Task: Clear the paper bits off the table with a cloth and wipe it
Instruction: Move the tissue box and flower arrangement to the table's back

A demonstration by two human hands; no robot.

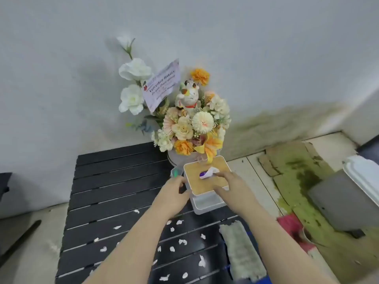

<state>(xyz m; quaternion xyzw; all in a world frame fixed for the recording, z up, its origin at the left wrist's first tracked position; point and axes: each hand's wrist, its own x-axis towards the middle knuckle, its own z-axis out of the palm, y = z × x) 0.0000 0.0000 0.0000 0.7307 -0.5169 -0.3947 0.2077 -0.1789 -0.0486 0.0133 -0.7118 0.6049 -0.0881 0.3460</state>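
- Left hand (174, 194) against the left side of a white tissue box (205, 179), fingers curled on its edge, gripping it.
- Right hand (229, 186) on the box's tan lid, fingertips pinching the tissue (211, 172) poking from the slot.
- Paper bits (181, 241) scattered over the near slats of the black table (114, 181).
- Grey cloth (241, 250) flat at the table's right edge, just right of the bits.
- Flower arrangement (188, 124) behind the box, by the wall.

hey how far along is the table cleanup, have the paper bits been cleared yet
Nothing looks cleared: white paper bits lie scattered across the black slatted table, and the grey cloth lies untouched at its right edge. Both hands are at the tissue box: the left hand steadies its side, the right hand reaches the tissue on top. Clearing and wiping remain.
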